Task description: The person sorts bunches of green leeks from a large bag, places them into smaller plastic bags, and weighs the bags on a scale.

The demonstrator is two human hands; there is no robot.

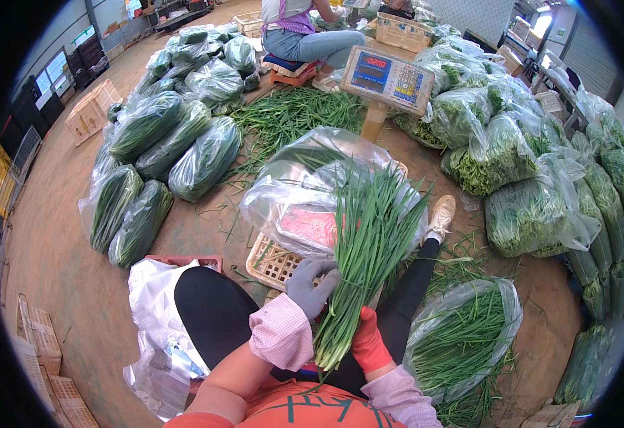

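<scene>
A large bunch of long green leaves, likely garlic chives (368, 235), stands tilted before me, pale stem ends towards my body. My right hand (368, 339), in a red rubber glove, grips its lower right side. At its left edge, my left hand (312, 286), in a grey glove, has thumb and fingers curled near the leaves; whether it pinches any is not plain. Behind the bunch, a clear plastic bag (285, 187) lies over the scale's platform and a cream plastic basket (272, 262). The digital scale display (388, 77) is lit on its post.
Bagged greens (205, 158) are piled at the left, more bags (526, 208) at the right. Loose leaves (301, 115) cover the floor ahead. An open bag of leaves (459, 337) lies by my right leg, white plastic bags (157, 321) by my left. A person (306, 37) sits beyond.
</scene>
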